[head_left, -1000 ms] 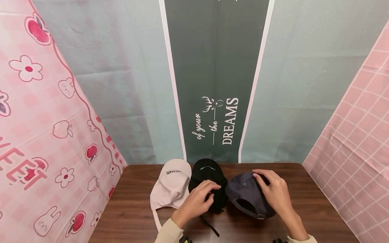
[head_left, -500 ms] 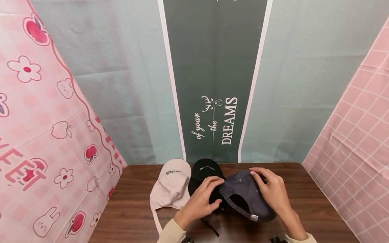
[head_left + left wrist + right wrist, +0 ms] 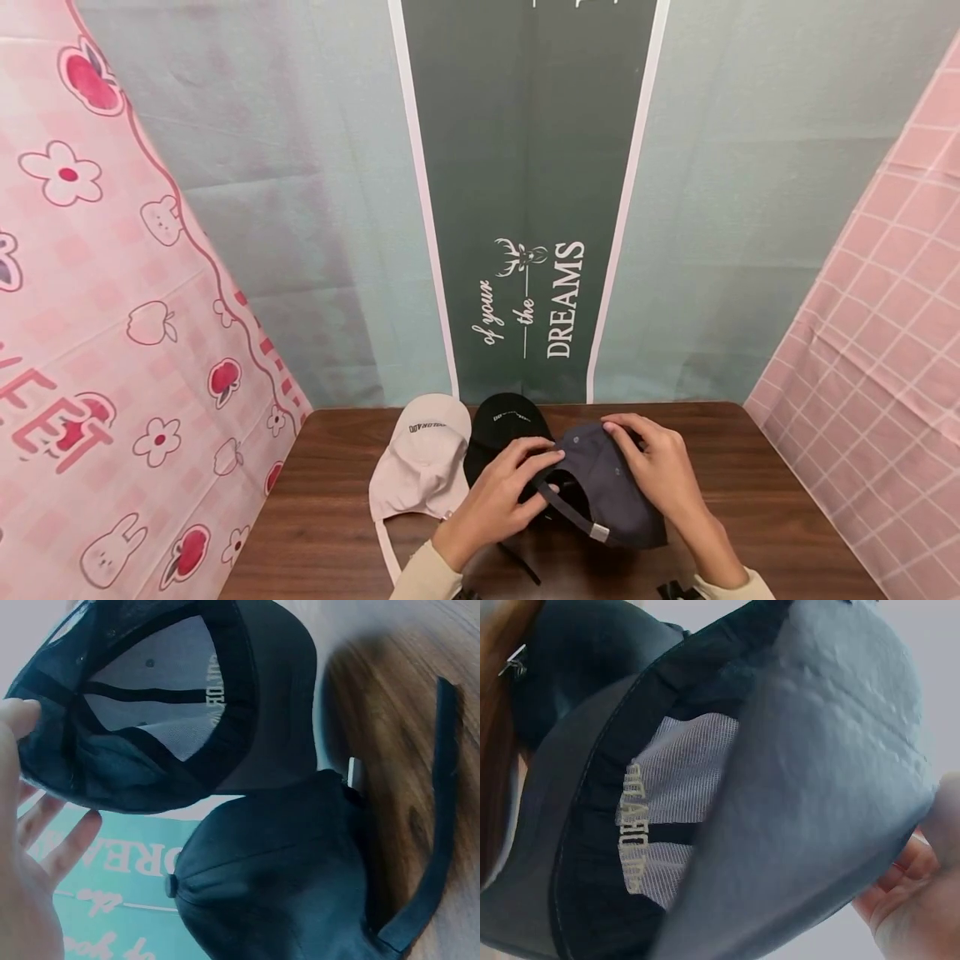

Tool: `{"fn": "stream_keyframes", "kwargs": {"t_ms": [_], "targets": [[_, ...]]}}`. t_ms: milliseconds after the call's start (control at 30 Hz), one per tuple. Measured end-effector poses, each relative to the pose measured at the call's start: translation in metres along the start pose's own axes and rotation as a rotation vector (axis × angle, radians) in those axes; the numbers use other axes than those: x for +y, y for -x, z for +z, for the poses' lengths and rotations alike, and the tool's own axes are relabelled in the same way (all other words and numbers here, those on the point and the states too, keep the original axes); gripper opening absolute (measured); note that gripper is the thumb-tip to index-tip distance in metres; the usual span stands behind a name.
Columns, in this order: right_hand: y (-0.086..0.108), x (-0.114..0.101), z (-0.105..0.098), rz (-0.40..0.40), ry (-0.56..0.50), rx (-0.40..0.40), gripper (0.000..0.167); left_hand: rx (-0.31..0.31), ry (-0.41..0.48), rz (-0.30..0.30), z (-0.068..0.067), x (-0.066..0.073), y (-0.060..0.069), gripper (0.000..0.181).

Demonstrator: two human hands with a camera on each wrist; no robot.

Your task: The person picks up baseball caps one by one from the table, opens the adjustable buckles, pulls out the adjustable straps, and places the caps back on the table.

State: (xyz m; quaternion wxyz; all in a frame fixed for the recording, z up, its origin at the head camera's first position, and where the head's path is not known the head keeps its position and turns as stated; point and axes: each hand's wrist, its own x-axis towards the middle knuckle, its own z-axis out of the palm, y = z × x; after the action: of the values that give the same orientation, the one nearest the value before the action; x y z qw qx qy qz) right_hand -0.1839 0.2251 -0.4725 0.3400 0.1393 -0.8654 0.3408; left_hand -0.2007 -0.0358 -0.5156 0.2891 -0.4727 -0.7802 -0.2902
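Observation:
A navy baseball cap, tilted with its rear opening and strap toward me, is held up between both hands at the right end of a row of caps. My left hand pinches its left rear edge, the thumb showing inside in the left wrist view. My right hand grips the crown's right side between thumb and fingers. The mesh lining and raised lettering inside the cap show in the right wrist view. A black cap lies partly hidden behind my left hand, its strap loose on the wood.
A pale pink cap lies left of the black one, strap hanging toward the front edge. The brown wooden table meets a green and grey cloth backdrop. Pink patterned cloths flank both sides.
The navy cap has tilted and shifted left, turning its rear opening toward the left hand. My left hand has moved from above the black cap onto the navy cap's edge. The right hand moved slightly left.

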Motion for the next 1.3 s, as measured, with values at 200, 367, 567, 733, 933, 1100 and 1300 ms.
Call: {"fn": "stream_keyframes", "kwargs": {"t_ms": [200,367,567,733,933,1100,1300], "targets": [[-0.002,-0.004,0.0,-0.015,-0.003,-0.024,0.018,0.046,0.01,0.055,-0.005,0.004,-0.004,0.046],[-0.004,-0.007,0.002,-0.02,-0.033,-0.055,0.019,0.099,-0.005,0.067,-0.007,0.006,-0.004,0.043],[-0.005,-0.009,0.002,-0.006,-0.06,-0.077,0.019,0.146,0.01,0.044,-0.009,0.006,-0.007,0.049],[-0.003,-0.012,-0.002,-0.01,-0.047,-0.087,0.025,0.164,0.049,-0.025,-0.008,0.008,-0.009,0.054],[0.005,-0.022,-0.006,-0.128,-0.106,-0.09,0.05,0.191,0.075,-0.115,-0.007,0.009,-0.01,0.05],[0.013,-0.03,-0.004,-0.228,-0.096,-0.16,0.069,0.21,0.07,-0.177,-0.007,0.007,-0.011,0.042],[0.021,-0.028,0.002,-0.334,0.089,-0.256,0.099,0.203,0.096,-0.245,-0.008,0.005,-0.01,0.045]]}}
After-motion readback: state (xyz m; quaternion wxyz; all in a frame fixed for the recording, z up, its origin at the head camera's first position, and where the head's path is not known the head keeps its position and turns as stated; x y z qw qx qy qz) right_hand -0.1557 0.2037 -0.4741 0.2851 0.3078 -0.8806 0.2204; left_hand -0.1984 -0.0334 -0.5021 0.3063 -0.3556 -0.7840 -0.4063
